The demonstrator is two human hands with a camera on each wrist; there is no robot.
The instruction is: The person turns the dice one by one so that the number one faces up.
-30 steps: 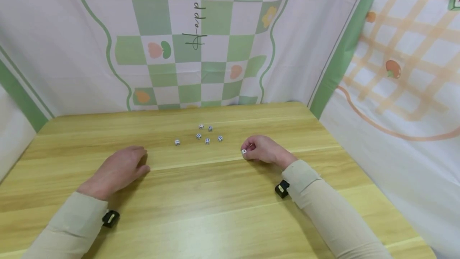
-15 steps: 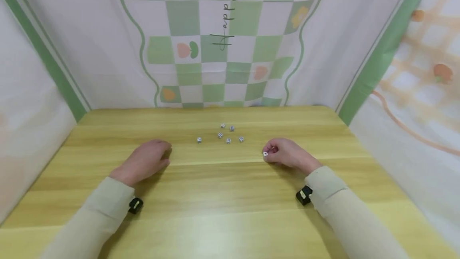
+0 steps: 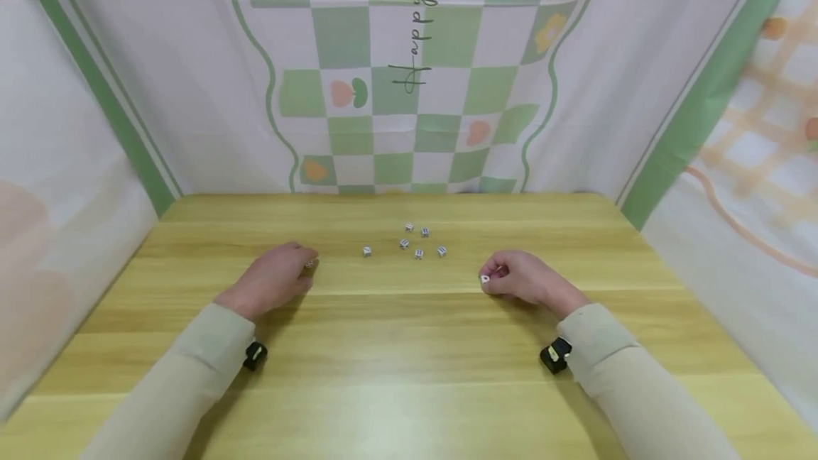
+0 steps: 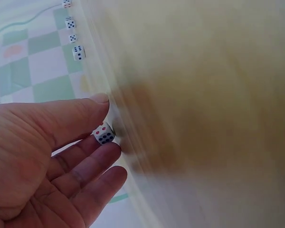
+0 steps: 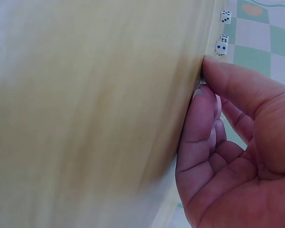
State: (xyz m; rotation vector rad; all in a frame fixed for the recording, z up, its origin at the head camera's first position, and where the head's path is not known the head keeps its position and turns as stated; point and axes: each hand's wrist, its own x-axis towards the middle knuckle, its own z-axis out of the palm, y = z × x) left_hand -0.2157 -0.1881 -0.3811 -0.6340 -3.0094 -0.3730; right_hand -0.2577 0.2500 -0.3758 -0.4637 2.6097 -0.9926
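Now one die (image 4: 104,135) is showing by our loosely parted left hand (image 3: 271,277), only the left wrist view revealing its red pips (image 4: 103,128); our right hand (image 3: 522,280) is pinching another die (image 3: 484,279).

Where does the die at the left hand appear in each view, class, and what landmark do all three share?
Head: the die is left of centre, at the left hand.
Left wrist: the die is left of centre, below the thumb tip.
Right wrist: not in it.
Shared landmark: green-and-white checked cloth.
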